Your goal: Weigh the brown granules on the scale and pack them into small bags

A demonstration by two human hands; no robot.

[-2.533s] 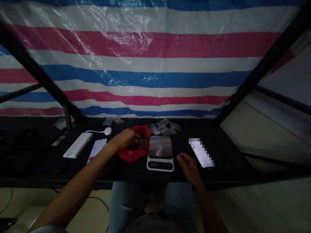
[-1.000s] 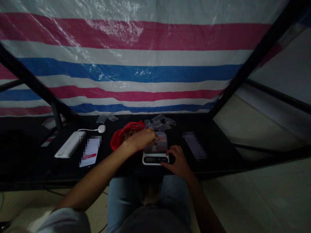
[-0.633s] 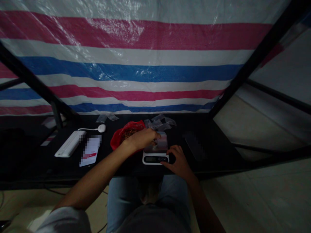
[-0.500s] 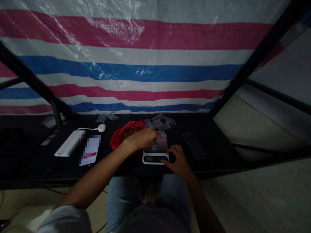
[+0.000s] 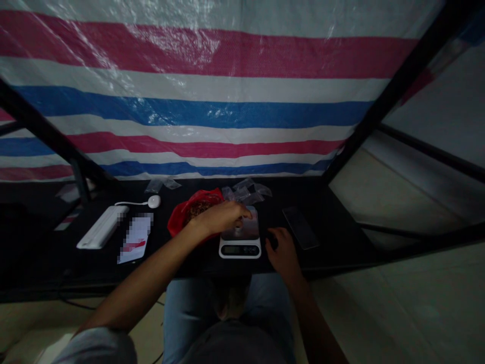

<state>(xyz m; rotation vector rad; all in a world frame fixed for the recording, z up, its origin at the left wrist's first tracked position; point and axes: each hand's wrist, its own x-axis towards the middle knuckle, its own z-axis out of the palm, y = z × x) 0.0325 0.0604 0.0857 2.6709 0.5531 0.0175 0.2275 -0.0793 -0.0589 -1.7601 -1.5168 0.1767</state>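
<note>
A small white kitchen scale [image 5: 240, 247] stands on the black table [image 5: 341, 253] in front of me. My left hand [image 5: 222, 217] reaches over its steel platform with fingertips pinched together above a little pile or cup that I cannot make out. Behind it lies a red plastic bag [image 5: 180, 217] holding brownish bits. My right hand [image 5: 280, 250] rests on the table just right of the scale, fingers curled and apparently empty.
Clear small plastic bags [image 5: 246, 192] lie behind the scale. A dark phone [image 5: 300, 227] lies to the right. On the left are a white bar-shaped device [image 5: 101, 233], a white round puck on a cable [image 5: 153, 201] and a lit phone [image 5: 134, 243]. A striped tarp hangs behind.
My left hand went from the red bag to over the scale's platform. My right hand came off the scale's front edge and now rests to its right. The right phone's screen went dark.
</note>
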